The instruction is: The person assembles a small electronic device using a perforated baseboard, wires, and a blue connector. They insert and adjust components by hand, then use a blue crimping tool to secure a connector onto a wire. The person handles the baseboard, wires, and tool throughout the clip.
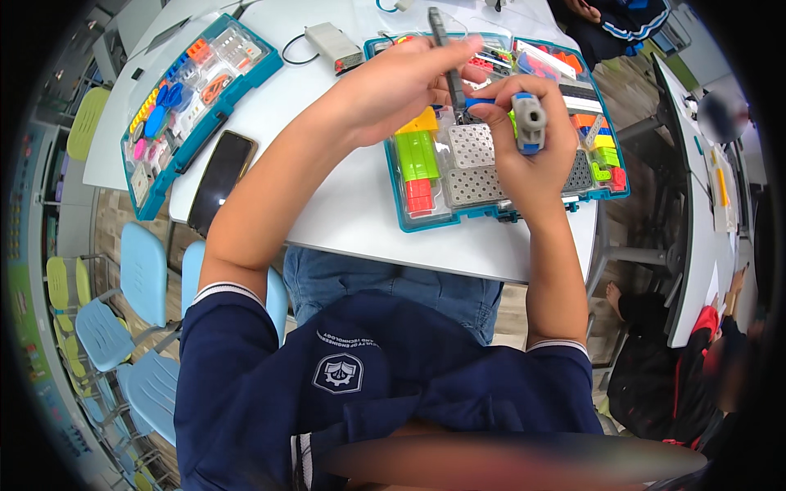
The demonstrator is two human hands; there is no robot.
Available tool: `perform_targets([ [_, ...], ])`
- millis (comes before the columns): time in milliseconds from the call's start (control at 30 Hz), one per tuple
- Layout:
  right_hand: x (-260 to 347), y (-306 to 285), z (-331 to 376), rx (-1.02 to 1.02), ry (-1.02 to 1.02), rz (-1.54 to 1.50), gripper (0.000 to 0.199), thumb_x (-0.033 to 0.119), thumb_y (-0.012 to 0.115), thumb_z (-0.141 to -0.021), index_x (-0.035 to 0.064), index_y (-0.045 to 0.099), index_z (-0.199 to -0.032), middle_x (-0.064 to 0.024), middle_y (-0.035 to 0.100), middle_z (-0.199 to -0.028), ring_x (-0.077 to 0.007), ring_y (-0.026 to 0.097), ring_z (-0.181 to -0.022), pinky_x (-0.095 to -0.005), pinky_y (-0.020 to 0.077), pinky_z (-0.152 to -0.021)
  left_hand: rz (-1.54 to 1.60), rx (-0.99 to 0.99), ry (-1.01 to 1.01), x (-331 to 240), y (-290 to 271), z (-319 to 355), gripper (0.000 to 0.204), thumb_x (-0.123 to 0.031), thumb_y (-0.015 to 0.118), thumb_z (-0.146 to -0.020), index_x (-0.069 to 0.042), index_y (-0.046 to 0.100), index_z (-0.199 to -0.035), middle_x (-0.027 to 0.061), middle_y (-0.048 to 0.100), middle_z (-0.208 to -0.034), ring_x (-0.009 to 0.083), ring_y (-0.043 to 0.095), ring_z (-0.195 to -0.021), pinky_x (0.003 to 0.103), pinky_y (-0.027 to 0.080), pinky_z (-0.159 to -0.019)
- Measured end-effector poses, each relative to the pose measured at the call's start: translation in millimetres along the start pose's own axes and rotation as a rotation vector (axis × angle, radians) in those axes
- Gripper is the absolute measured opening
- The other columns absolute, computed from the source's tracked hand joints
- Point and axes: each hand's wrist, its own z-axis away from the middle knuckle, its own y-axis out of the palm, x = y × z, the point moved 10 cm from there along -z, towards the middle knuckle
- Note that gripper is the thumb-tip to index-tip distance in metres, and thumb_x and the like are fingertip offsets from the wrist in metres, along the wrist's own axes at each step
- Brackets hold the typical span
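My left hand (405, 86) is closed round a long, narrow dark grey beam (440, 31), which stands up past my fingers. Just to its right, my right hand (544, 143) grips a grey and blue handle-like piece (530, 119) with a round hole in its end. A short blue part (481, 102) reaches from my right fingertips to the beam; whether it belongs to the grey piece I cannot tell. Both hands are above an open teal-edged parts case (434, 221), which holds grey perforated plates (475, 186), green blocks (417, 155) and red blocks (419, 196).
Left on the white table (352, 192) lies a second teal parts case (155, 200) of colourful pieces, beside a black phone (221, 180). A grey box with a cable (332, 42) sits behind. Blue chairs (143, 274) stand at left; other people are at the right.
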Motion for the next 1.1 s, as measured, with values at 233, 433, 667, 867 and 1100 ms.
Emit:
perform_targets([
  [233,-12,-10,-2,-0.075,0.133,-0.174,0.030,-0.016,0.068,-0.085,0.0029,0.051,-0.100,-0.0104,0.070,-0.092,-0.0139,0.067,-0.088,-0.0265,0.0547,-0.080,-0.087,0.003,0.025,-1,-5,5,0.035,-0.028,0.080,-0.087,0.004,0.072,-0.097,0.0116,0.071,-0.096,0.0203,0.073,-0.088,0.027,0.056,-0.084],
  [433,-12,-7,-2,-0.066,0.179,-0.312,0.028,-0.015,0.068,-0.086,0.0038,0.052,-0.098,-0.0078,0.068,-0.091,-0.0139,0.069,-0.088,-0.0268,0.0570,-0.080,-0.169,0.045,0.020,-1,-11,1,0.030,-0.024,0.077,-0.090,0.003,0.074,-0.103,0.0121,0.073,-0.101,0.0212,0.074,-0.089,0.030,0.060,-0.082],
  [667,-8,-9,-6,-0.074,0.122,-0.340,0.033,-0.016,0.071,-0.083,0.0050,0.050,-0.098,-0.0077,0.067,-0.089,-0.0147,0.069,-0.089,-0.0259,0.0564,-0.079,-0.219,0.054,0.064,-9,-8,3,0.032,-0.021,0.077,-0.089,0.004,0.074,-0.109,0.0149,0.074,-0.106,0.0207,0.075,-0.086,0.030,0.060,-0.083],
  [867,-16,-9,-1,-0.096,0.183,-0.407,0.033,-0.016,0.070,-0.084,0.0046,0.049,-0.099,-0.0082,0.067,-0.088,-0.0157,0.070,-0.085,-0.0290,0.0594,-0.078,-0.196,0.049,0.073,-9,-8,4,0.034,-0.021,0.078,-0.087,0.004,0.074,-0.109,0.0123,0.074,-0.101,0.0186,0.074,-0.085,0.027,0.060,-0.079],
  [1100,-38,-122,-11,-0.663,0.218,-0.112,0.031,-0.010,0.075,-0.085,0.0067,0.052,-0.097,-0.0091,0.071,-0.089,-0.0145,0.069,-0.083,-0.0259,0.0543,-0.081,-0.386,-0.406,0.252,-69,-101,21,0.032,-0.016,0.073,-0.090,0.003,0.072,-0.115,0.0022,0.073,-0.086,0.0025,0.055,-0.057,0.021,0.050,-0.063],
])
